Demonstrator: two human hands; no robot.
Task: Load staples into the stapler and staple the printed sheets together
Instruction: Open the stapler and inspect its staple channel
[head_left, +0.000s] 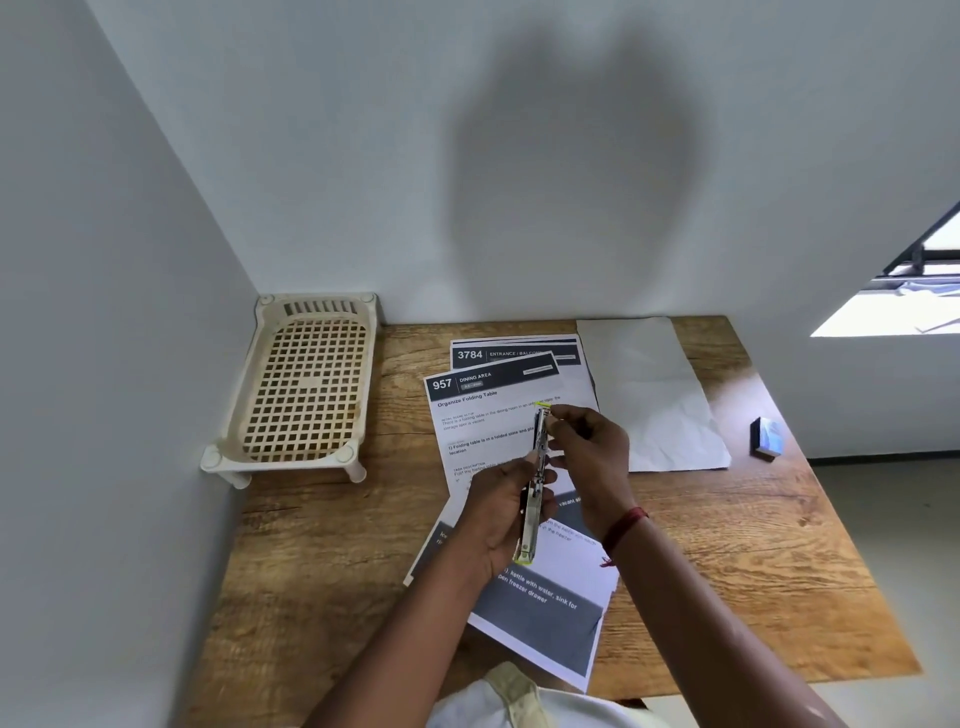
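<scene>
Wood-grain brown table (322, 545) fills my feed, pushed into a corner of pale walls. Both hands are raised over it, and between them is the long silver metal stapler with yellow-green tips (535, 488). It is swung open into one long line that runs away from the camera, and it is held above the paper rather than resting on it.

The left hand (493, 514) has its fingers curled round the near half of the stapler and grips it from the left. The right hand (592, 457) comes in from the right, with a red thread band (626, 527) on its wrist. Its fingers are bent and its fingertips pinch the far half of the stapler, near the upper tip. From my seat I cannot tell whether a strip of staples sits under those fingertips.

Under the hands lie the printed sheets with dark header bars (493, 415), fanned out loosely and overlapping. Just to their right is a blank, slightly creased white sheet (654, 395). Near the table's right edge sits a small dark and light-blue box (768, 437). At the far left, against the wall, stands a cream plastic lattice rack on short legs (306, 384).
</scene>
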